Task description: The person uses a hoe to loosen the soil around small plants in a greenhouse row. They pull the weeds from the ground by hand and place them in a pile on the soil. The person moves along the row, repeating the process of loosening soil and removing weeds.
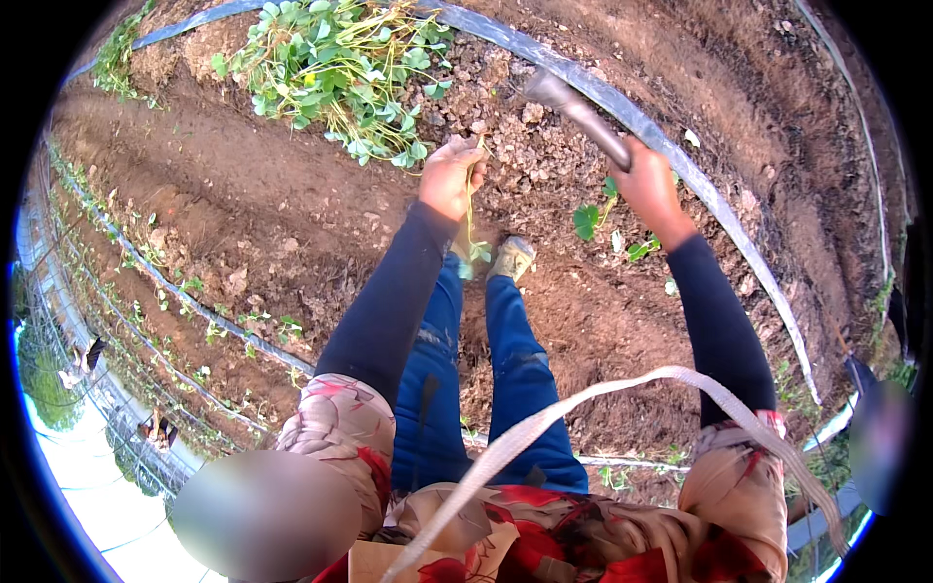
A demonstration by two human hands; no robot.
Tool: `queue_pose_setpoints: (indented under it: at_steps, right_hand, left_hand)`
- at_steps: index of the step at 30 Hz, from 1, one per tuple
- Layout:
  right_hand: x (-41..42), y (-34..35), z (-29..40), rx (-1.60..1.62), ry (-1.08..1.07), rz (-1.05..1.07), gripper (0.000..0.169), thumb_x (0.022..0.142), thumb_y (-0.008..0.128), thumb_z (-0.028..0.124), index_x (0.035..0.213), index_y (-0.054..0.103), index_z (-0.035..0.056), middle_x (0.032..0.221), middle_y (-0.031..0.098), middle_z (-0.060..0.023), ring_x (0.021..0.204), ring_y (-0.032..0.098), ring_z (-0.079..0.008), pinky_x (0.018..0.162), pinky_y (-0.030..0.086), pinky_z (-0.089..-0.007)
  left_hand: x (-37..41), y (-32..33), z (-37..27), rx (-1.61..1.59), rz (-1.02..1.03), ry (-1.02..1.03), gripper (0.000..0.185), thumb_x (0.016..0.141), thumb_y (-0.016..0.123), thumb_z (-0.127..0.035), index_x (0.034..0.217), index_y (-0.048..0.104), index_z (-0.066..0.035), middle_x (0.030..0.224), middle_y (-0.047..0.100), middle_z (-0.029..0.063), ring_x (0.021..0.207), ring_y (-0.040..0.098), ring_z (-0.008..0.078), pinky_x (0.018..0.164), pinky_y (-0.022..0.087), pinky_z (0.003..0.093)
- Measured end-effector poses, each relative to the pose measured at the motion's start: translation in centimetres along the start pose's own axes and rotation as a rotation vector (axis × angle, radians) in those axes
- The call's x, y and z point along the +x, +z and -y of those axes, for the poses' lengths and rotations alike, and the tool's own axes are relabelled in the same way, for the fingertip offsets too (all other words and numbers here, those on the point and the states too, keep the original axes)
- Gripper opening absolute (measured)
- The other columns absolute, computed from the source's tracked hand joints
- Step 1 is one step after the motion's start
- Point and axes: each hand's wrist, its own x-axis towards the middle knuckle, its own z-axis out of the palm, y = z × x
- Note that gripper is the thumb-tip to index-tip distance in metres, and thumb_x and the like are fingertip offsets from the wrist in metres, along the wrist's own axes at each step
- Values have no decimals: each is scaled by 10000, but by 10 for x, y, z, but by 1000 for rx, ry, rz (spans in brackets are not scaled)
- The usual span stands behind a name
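My left hand (pixel 453 175) pinches a thin green seedling (pixel 470 211) whose stem and leaves hang down in front of my shoes. In my right hand (pixel 650 186) is the handle of a hand tool (pixel 583 120); its head is blurred, so its exact kind cannot be told. The tool is over crumbly brown soil, close to the drip hose. A large heap of leafy seedlings (pixel 342 73) lies on the soil beyond my left hand. Small green plants (pixel 587 221) stand in the soil just below my right hand.
A flat drip hose (pixel 700 175) curves across the bed beyond my hands. Another hose (pixel 219 317) runs along a row of small plants at the left. My shoe (pixel 513 256) stands on the soil between the hands. A pale strap (pixel 583 401) arches across the near view.
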Motion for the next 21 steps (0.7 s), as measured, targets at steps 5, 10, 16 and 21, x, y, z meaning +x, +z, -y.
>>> queue_pose_setpoints:
  at_steps: [5,10,16,21]
  right_hand:
    - [19,36,-56,-231,49,203,266,760,639,209,963,619,39,832,649,-186,780,638,-331,736,502,-416]
    - [1,46,-80,-49,95,140,350,753,668,220,1049,619,40,804,647,-191,758,639,-330,713,499,-389]
    - [-8,63,-88,66,122,105,332,750,680,192,1031,614,28,768,645,-178,695,641,-297,673,496,-362]
    - [-18,62,-92,115,137,55,336,750,676,193,1041,612,36,768,648,-170,691,646,-275,679,499,-353]
  left_hand:
    - [29,6,17,120,6,89,178,843,547,9,1020,554,-8,758,582,43,605,563,114,502,453,209]
    - [55,51,45,349,-88,230,174,825,581,15,997,550,21,779,601,61,572,570,103,478,450,197]
    - [103,48,84,881,-147,516,124,790,618,-25,911,600,-2,723,625,96,552,611,148,500,471,265]
    - [102,59,83,1566,-155,640,166,773,626,-178,918,648,-100,832,639,147,796,624,309,693,498,395]
